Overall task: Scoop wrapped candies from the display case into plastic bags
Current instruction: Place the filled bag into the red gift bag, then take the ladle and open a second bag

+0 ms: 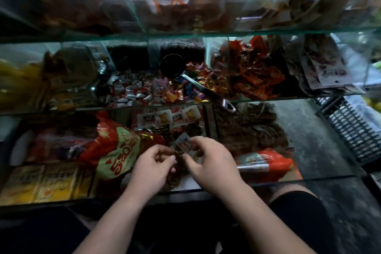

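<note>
A glass display case [206, 33] holds tiers of compartments. In the middle tier lie wrapped candies [132, 88], white-red on the left and mixed colours on the right. A metal scoop [172, 66] with a long handle rests in the mixed candies, its handle sticking out over the glass edge. Down at the lowest tier, my left hand [152, 167] and my right hand [210, 161] meet over a compartment. Both pinch a thin, see-through plastic bag [186, 147] with a small printed packet showing by the right fingers. How the bag hangs is hard to tell in the dim light.
A large red and cream snack bag [115, 150] lies left of my hands, yellow packets [41, 183] further left. Orange-red packets [253, 70] fill the compartment right of the candies. A black plastic crate [354, 130] stands on the floor at right.
</note>
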